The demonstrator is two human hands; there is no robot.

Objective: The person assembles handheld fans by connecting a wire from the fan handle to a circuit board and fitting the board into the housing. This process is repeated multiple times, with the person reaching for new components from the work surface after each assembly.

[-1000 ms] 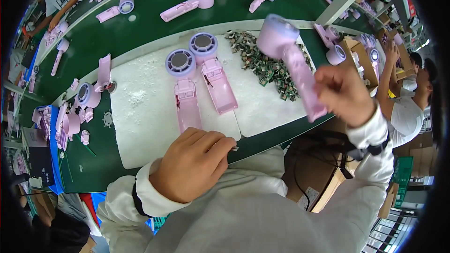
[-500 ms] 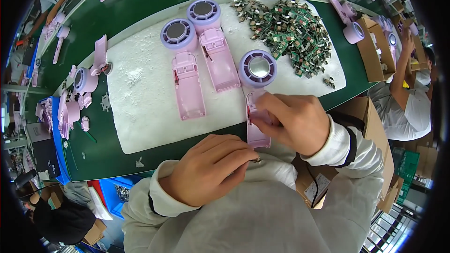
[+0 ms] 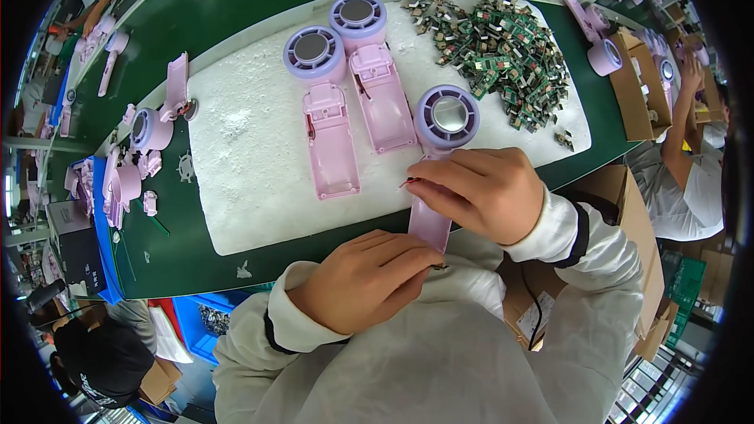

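Observation:
My right hand (image 3: 495, 195) pinches thin red and dark wires (image 3: 406, 182) above the open handle shell (image 3: 430, 226) of a pink handheld fan. This fan's round lilac head (image 3: 446, 116) lies just beyond my fingers, and the hand hides the upper handle. My left hand (image 3: 367, 281) is closed beside the shell's near end. A small circuit board (image 3: 441, 267) pokes out from its fingertips, mostly hidden. To the left lie two more fans with open handles, a nearer one (image 3: 333, 159) and a farther one (image 3: 385, 114), each with wires inside.
Small green circuit boards (image 3: 510, 59) are heaped at the mat's far right. The white mat (image 3: 243, 188) covers much of the green table (image 3: 177, 255). Fan parts (image 3: 149, 129) crowd the left side. Cardboard boxes (image 3: 635, 86) and a co-worker (image 3: 691, 165) are at right.
My right fingers have lifted the wires out of the handle, toward its left side. My left hand stays near the shell's end with the board. The whole view has shifted slightly.

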